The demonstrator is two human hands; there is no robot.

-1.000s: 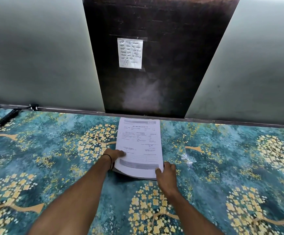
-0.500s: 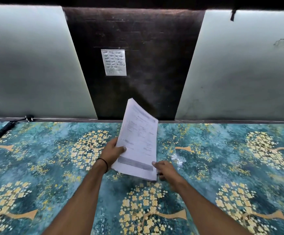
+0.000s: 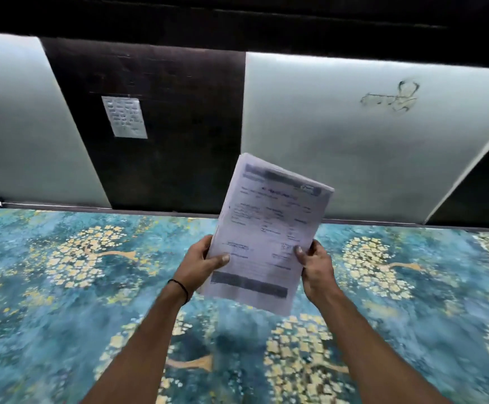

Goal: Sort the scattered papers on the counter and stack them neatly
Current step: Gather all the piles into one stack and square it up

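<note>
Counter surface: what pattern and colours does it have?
The counter surface is mottled teal-blue with yellow blossom trees on tan trunks, seen in the head view.

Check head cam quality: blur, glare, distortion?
Head view: motion blur smears the stack of papers, print unreadable, and the patterned counter; the left hand and right hand are fairly sharp. Wide-angle warp slants the wall panels. Bright strip of light along the panels' top edge; dark overhang above.

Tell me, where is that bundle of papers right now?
In the head view the stack of papers is lifted off the blue floral counter, tilted, right of centre, held at its lower edges by the left hand and right hand.
</note>
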